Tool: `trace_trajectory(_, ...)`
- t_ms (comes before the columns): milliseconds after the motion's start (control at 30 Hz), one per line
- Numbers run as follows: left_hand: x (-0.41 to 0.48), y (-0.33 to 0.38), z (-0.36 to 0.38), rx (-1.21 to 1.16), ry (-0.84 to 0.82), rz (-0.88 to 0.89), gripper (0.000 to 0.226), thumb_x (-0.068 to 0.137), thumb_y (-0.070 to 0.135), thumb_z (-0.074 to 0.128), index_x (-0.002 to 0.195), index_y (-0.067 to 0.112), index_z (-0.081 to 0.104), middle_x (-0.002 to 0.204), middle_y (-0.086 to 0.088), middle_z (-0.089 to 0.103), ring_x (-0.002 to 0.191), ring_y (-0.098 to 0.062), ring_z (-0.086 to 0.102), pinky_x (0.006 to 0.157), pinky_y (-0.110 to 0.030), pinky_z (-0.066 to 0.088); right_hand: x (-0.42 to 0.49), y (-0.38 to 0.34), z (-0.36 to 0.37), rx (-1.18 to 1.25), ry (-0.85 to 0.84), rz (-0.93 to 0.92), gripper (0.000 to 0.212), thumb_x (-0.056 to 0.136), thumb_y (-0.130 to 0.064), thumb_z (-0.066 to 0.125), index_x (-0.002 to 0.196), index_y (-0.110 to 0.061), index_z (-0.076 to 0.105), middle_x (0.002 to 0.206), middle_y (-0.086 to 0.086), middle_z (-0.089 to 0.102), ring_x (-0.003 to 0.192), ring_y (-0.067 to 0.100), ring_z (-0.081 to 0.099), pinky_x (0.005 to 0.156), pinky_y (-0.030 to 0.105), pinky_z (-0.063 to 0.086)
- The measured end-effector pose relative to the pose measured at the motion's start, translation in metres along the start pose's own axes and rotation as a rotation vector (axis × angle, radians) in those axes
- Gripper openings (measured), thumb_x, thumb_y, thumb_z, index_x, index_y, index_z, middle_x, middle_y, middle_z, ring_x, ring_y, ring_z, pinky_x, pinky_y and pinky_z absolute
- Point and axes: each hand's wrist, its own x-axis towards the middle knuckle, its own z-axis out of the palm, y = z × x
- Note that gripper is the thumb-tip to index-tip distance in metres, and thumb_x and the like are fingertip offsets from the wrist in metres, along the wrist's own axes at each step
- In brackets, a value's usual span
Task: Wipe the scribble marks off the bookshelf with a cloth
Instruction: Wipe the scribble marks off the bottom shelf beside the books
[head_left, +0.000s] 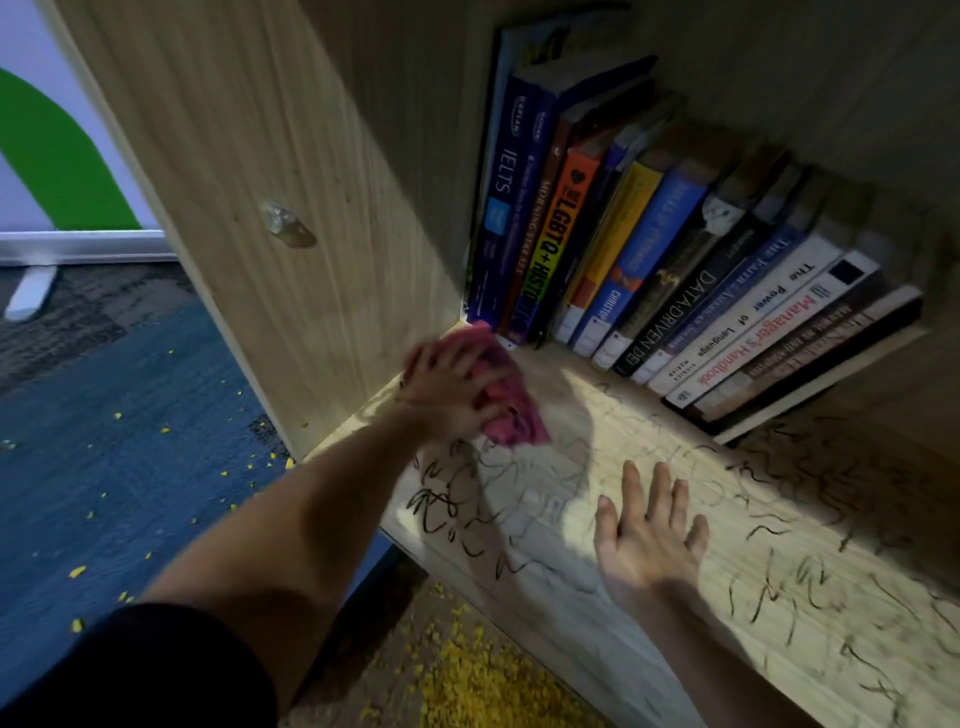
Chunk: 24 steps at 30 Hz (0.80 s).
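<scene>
A blue carpet (130, 441) flecked with yellow crumbs is lying beside a pale wooden bookshelf (322, 171), where a row of leaning books (675, 270) is filling the back. Black scribble marks (447, 512) are covering the shelf board. The left hand (449, 395) is pressing a pink cloth (506, 402) against the board near the left corner, fingers bunched over it. The right hand (649, 530) is resting flat, fingers spread and empty. The cloth is looking soft and light, best gripped bunched under the palm.
</scene>
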Motion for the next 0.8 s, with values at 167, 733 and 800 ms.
trace_trajectory(167,-0.020,-0.003,0.007,-0.046,0.020,-0.131,0.076,0.086,0.074,0.014,0.151,0.035,0.020,0.161,-0.005,0.008,0.148,-0.021,-0.001,0.116,-0.042,-0.007,-0.004,0.001,0.000,0.010,0.022,0.000,0.058,0.100,-0.048,0.007,0.151,-0.028,-0.013,0.158,0.004,-0.022,0.145,0.024,-0.021,0.116,0.047,-0.010)
trace_trajectory(733,-0.124,0.077,0.013,-0.286,-0.035,-0.762,0.064,0.096,0.062,0.022,0.152,0.037,0.009,0.160,-0.011,-0.007,0.146,-0.032,-0.012,0.113,-0.060,-0.005,-0.004,0.003,0.004,0.166,0.134,-0.069,0.055,0.101,-0.044,0.019,0.153,-0.026,0.008,0.161,0.005,-0.009,0.146,0.025,-0.015,0.117,0.049,-0.010)
trace_trajectory(800,-0.127,0.105,0.013,-0.313,-0.063,-0.773,0.064,0.097,0.060,0.019,0.153,0.035,0.003,0.160,-0.013,-0.012,0.145,-0.036,-0.015,0.113,-0.061,-0.004,-0.003,0.005,0.004,0.216,0.170,-0.082,0.053,0.101,-0.041,0.024,0.152,-0.025,0.017,0.161,0.005,-0.002,0.147,0.025,-0.011,0.117,0.049,-0.009)
